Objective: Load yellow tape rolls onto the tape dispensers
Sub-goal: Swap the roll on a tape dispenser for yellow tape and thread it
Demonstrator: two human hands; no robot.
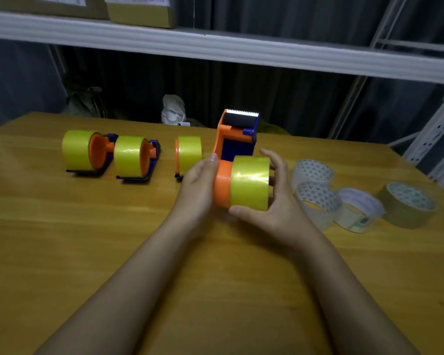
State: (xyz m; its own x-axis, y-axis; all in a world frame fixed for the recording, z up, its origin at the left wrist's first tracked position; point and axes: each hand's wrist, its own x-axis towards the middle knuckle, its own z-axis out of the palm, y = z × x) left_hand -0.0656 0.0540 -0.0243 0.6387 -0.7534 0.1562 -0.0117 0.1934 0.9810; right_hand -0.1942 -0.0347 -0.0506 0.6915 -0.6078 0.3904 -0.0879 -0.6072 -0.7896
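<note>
Pushing a yellow tape roll (250, 183) onto an orange hub (222, 184), just above the counter (87, 239), near its middle and in front of the open dispenser (237, 134). Left hand (199, 180) flat and nearly straight, palm pressed against the hub's outer end. Right hand (272, 198) curled round the roll, thumb under the near edge, fingers over the far end. Roll about half on, with a band of orange showing to its left.

Likely trouble from here: jamming the roll crooked if the two palms press off-line, since the core looks a close fit on the hub. Slipping, too, given the glossy tape face under the thumb. Scraping the roll's outer wrap with a tight grip. Knocking the loaded dispenser (187, 155) just behind the left hand with a sudden shove. Sweeping the clear rolls (315, 185) lying near the right wrist off their spot.

Roll's axis lying level, running left to right across the view, roughly parallel with the counter's near edge; open end toward the right palm, hub end toward the left. Round face upward and toward the camera. Open dispenser standing behind, toothed blade up and away, pointing to the far side of the counter. Two more loaded dispensers (87, 152) further left, rolls on the same left-right axis.
</note>
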